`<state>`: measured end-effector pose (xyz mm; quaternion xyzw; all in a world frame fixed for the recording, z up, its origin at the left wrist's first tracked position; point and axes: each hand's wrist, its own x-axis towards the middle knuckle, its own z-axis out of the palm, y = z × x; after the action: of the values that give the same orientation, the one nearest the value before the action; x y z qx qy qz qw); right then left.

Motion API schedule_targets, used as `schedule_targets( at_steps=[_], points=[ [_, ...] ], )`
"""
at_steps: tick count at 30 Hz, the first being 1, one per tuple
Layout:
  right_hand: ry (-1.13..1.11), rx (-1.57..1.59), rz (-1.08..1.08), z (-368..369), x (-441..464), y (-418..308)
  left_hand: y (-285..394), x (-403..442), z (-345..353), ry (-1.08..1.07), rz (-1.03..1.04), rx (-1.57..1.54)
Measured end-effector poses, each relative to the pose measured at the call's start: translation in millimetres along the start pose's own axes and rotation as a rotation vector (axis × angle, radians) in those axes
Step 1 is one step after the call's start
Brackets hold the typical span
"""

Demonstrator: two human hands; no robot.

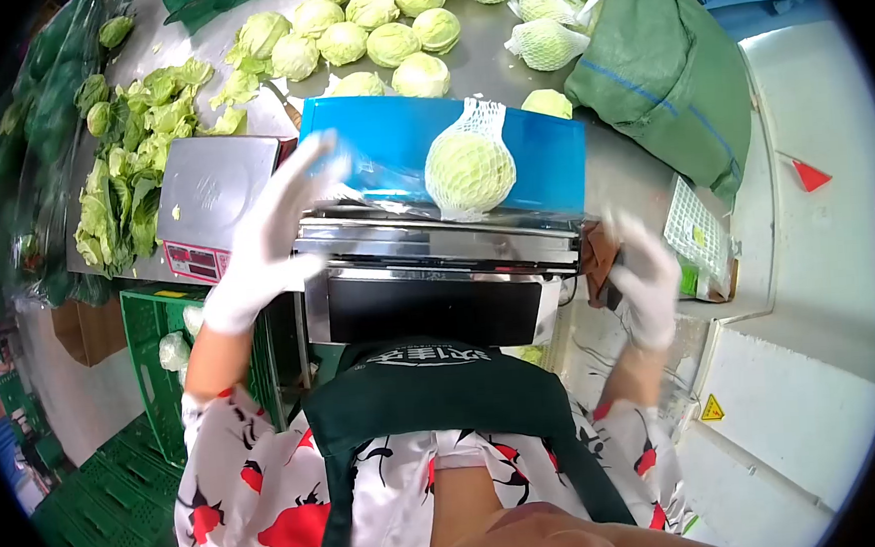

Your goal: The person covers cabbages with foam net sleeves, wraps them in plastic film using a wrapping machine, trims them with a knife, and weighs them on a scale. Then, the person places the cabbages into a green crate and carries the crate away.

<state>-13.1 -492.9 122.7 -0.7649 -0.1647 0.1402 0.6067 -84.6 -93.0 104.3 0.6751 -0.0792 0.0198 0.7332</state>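
Note:
A round pale-green cabbage (471,174) in a white foam net sits on the blue plate (374,137) of a metal-fronted machine (436,241). My left hand (261,246), in a white glove, is at the machine's left edge, thumb apart from the stretched fingers, nothing seen in it. Its fingertips are blurred, near clear film at the plate's left side. My right hand (649,286), gloved too and blurred, is raised off the machine's right end, fingers stretched, beside a brown piece (598,262). I cannot make out whether it touches that piece.
A scale (214,192) stands left of the machine, beside loose cabbage leaves (141,181). Several bare cabbages (343,43) and netted ones (547,44) lie behind. A green sack (661,84) is at the right, a white grid basket (697,225) below it, a green crate (152,361) at lower left.

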Motion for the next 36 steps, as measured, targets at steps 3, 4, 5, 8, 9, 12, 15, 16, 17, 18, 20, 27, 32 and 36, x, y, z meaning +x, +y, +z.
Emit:
schedule_targets(
  at_steps=[3,4,5,8,9,12,15,16,17,18,20,27,32,36],
  points=[
    [-0.15,-0.539,-0.246,19,97,70,-73,79,0,-0.207,0.112,0.575],
    [-0.219,-0.722,-0.292,31,114,101,-102,99,5,-0.295,0.221,0.708],
    [-0.284,-0.713,-0.283,46,127,114,-121,107,11,-0.39,0.212,0.771],
    [-0.265,-0.421,-0.123,71,141,140,-139,116,34,-0.405,-0.05,0.572],
    [-0.219,-0.421,-0.11,74,137,139,-140,118,34,-0.374,-0.078,0.499],
    [-0.2,-0.098,-0.006,86,114,136,-138,92,33,-0.32,-0.27,0.044],
    [-0.158,0.062,0.194,104,65,95,-112,44,40,-0.241,-0.444,-0.082],
    [-0.195,0.024,0.231,108,42,82,-97,23,43,-0.243,-0.523,-0.093],
    [-0.233,-0.015,0.267,111,19,70,-101,-2,43,-0.307,-0.523,-0.038],
    [-0.279,-0.029,0.338,115,-9,60,-102,-28,45,-0.368,-0.502,0.058],
    [-0.373,-0.091,0.494,124,-57,56,-101,-67,49,-0.477,-0.566,0.164],
    [-0.448,0.493,0.83,156,-61,121,-155,-120,62,-0.255,-1.053,-0.29],
    [-0.424,0.901,0.999,138,-86,151,-133,-151,59,-0.108,-1.031,-0.582],
    [-0.159,0.117,0.584,141,-131,139,-150,-200,58,-0.025,-0.646,0.172]
  ],
)
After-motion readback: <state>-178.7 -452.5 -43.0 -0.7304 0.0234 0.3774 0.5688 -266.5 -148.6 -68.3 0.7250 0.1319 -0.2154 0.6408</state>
